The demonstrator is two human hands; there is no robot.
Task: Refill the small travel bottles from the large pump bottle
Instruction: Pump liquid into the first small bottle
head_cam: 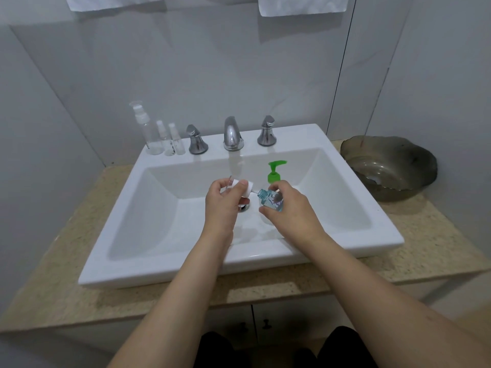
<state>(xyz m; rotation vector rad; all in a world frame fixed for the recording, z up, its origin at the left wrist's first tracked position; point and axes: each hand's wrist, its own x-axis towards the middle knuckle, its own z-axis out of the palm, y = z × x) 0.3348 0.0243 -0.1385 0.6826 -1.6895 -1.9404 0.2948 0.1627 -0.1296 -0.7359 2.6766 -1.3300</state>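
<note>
Well away to the upper left of both grips, three clear plastic travel bottles (162, 136) stand on the white ceramic sink (345, 216) ledge: one tall, two small, all capped and seemingly empty. Over the basin, the left hand (225, 200) pinches a white pump cap with its thin dip tube (245, 187), its tip just beside the open neck of a small blue-tinted clear bottle (271, 199), tilted and held in the curled fingers of the right hand (287, 208). Just beyond that grip rises one green pump head (275, 171), its bottle hidden. By my reading, one bottle is being recapped, holding some liquid; three remain unfilled.
</note>
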